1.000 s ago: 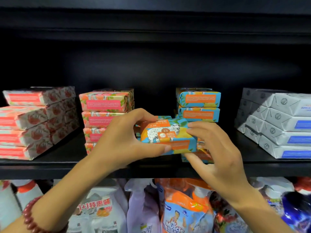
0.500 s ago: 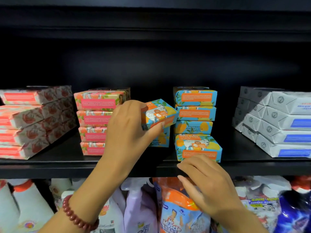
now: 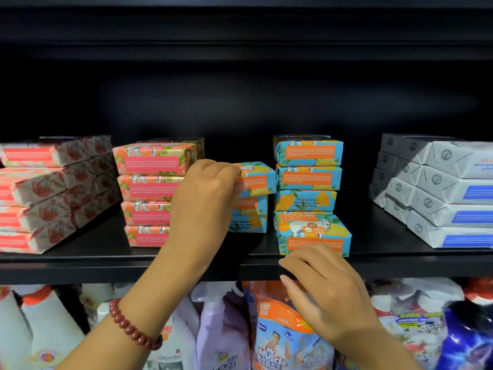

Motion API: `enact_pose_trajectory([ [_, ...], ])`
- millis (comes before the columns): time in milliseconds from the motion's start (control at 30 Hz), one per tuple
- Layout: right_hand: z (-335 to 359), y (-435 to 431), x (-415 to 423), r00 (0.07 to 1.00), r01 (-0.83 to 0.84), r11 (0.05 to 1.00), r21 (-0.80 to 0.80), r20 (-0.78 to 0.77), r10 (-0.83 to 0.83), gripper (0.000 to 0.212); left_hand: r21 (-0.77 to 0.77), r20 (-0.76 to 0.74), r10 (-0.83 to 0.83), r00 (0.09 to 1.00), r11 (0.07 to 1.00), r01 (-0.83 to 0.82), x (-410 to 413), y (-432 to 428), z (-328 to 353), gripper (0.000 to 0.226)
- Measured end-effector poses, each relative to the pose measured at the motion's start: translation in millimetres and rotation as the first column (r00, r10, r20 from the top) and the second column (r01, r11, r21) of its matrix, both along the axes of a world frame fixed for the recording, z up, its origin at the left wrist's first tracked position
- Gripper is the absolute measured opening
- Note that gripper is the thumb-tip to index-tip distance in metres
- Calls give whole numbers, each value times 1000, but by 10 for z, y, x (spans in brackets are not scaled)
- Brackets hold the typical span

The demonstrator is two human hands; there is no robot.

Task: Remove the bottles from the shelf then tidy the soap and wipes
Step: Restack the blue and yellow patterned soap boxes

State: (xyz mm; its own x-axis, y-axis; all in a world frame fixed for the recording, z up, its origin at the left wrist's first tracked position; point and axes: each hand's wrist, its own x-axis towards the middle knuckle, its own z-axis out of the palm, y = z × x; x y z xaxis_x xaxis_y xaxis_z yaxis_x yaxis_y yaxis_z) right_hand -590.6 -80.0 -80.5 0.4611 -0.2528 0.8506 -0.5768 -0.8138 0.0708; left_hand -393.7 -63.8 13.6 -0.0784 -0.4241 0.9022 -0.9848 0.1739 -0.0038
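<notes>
"Two blue paper-wrapped soap bars (image 3: 249, 217) make the short stack. The left hand (image 3: 205, 193) pinches a third blue-and-orange wrapped bar (image 3: 258, 180) by its left end, on top of them."

"And the right hand (image 3: 322, 287)?"

"Fingers loosely curled, holding nothing, at the black metal shelf's (image 3: 106, 260) front lip. The pinched bar overhangs rightward; let go crooked, it could slide off or knock the tall blue soap stack (image 3: 309, 172)."

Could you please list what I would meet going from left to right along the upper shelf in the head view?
Stack of red-and-white wrapped soap bars → stack of pink floral wrapped soap bars → left hand → blue-and-orange wrapped soap bar it pinches → tall stack of blue-and-orange soap bars → stack of grey-white wipe packs.
</notes>
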Motion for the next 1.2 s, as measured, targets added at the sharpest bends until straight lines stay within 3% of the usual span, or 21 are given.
enact_pose_trajectory([
  [267,-13,28,-27,1000,-12,999,48,-17,13,20,-18,28,-22,999,1000,22,46,-70,-84,24],
  [367,33,73,-89,997,-50,998,44,65,48,21,-86,-1,-100,995,991,99,80,21,-237,18],
  [467,203,19,-224,981,-1,1000,26,196,-4,23,2,-105,-230,968,973,231,42,148,-474,20],
  [533,333,-83,-334,980,55,988,147,182,-82,35,134,-157,-229,961,959,250,22,181,-606,27],
  [667,344,-203,-430,991,132,898,420,-45,-124,69,310,-125,-141,982,935,174,42,195,-680,34],
  [833,439,-192,-465,996,53,895,442,47,-82,56,325,-142,-133,981,930,173,34,216,-653,36],
  [1000,613,-150,-419,999,2,743,670,26,-26,59,327,-164,-122,979,930,170,43,215,-641,36],
  [1100,621,-102,-421,999,3,816,578,34,-28,71,314,-312,-149,938,916,249,20,228,-618,45],
  [1200,587,-3,-373,998,-44,924,380,65,21,67,236,-670,-259,696,815,530,-80,285,-505,59],
])
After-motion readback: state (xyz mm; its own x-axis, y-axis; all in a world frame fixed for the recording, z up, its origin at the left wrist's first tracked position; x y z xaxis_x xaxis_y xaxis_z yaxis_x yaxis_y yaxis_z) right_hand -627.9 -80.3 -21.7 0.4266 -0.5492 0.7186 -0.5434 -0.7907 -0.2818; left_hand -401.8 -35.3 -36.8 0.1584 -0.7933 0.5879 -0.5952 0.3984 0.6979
